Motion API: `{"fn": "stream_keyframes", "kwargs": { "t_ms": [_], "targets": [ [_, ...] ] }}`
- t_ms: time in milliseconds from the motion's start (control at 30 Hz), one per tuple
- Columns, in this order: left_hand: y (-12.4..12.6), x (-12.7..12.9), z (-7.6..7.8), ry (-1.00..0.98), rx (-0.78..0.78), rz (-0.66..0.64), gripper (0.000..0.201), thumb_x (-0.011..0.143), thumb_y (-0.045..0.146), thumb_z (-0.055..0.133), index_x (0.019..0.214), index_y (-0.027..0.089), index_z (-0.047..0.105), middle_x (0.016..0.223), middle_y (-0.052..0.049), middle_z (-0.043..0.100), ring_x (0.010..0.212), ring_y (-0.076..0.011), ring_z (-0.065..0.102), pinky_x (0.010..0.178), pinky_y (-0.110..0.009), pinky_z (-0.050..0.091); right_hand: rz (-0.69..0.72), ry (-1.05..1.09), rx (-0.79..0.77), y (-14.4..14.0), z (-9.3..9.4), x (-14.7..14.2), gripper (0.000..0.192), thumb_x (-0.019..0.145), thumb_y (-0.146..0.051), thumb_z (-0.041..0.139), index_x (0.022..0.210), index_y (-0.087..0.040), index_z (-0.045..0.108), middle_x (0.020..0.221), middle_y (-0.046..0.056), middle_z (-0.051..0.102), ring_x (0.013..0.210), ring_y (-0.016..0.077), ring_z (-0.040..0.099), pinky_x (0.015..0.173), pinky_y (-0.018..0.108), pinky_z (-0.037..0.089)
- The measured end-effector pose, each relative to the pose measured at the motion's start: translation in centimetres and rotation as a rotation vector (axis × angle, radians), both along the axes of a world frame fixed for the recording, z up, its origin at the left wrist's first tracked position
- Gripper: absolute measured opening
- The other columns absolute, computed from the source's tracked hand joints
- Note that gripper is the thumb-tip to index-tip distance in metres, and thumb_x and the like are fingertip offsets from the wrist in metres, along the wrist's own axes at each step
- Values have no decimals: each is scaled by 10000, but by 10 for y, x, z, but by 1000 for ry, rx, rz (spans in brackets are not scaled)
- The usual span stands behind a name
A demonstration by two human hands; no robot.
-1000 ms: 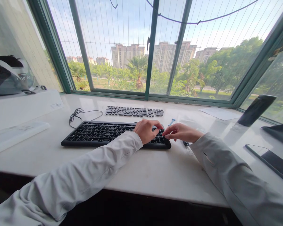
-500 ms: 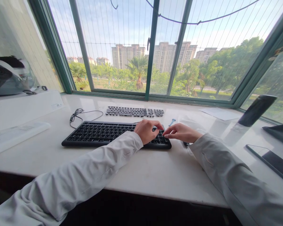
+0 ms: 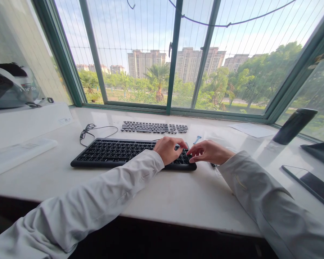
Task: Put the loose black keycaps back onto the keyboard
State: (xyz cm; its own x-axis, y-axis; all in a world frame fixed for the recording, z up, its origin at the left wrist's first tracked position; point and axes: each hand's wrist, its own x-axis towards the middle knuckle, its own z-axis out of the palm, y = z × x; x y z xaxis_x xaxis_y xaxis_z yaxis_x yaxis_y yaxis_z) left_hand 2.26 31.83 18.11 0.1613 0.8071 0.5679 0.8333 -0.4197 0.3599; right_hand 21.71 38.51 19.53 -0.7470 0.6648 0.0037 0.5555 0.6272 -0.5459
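A white counter [image 3: 156, 194] is seen, with a black keyboard [image 3: 118, 153] lying at its centre. A set of loose keycaps [image 3: 153, 127] is laid out at twelve o'clock of it, apparently already removed. At the keyboard's three o'clock end, the left hand [image 3: 169, 149] and right hand [image 3: 209, 151] are curled, fingertips pinched at one key; whether anything is gripped cannot be told. Most keys appear seated.

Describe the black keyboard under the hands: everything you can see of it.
The keyboard is a flat, slim black slab, plastic by the look, with rows of low dark keys bearing pale legends. It lies flat on the white counter, long side roughly facing the person. Both hands work at its right end: the left hand rests curled on the keys, the right hand touches them with its fingertips. A dark cable lies coiled behind it.
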Motion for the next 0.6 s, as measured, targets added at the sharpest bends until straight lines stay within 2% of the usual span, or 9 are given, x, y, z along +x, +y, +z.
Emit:
{"fn": "stream_keyframes", "kwargs": {
  "t_ms": [200, 400, 600],
  "targets": [
    [1, -1, -1, -9, 13, -13, 169, 748, 252, 569, 828, 305, 708, 678, 42, 655, 657, -127, 580, 596, -221, 397, 17, -7, -52, 1, 3, 2, 496, 568, -508, 712, 951, -191, 698, 759, 38, 671, 692, 155, 595, 650, 264, 452],
    [1, 0, -1, -8, 17, -12, 170, 748, 248, 568, 820, 312, 707, 680, 50, 660, 638, -123, 573, 585, -221, 392, 47, 14, -200, -2, 6, 3, 504, 606, -493, 690, 998, -176, 684, 779, 50, 680, 740, 173, 619, 675, 275, 471],
    [1, 0, -1, -10, 4, -21, 177, 747, 246, 560, 828, 299, 708, 693, 47, 662, 635, -117, 564, 587, -216, 391, 27, -12, -195, -5, 8, 1, 492, 603, -481, 698, 998, -188, 679, 759, 38, 678, 745, 174, 625, 680, 272, 478]
  ]
}}
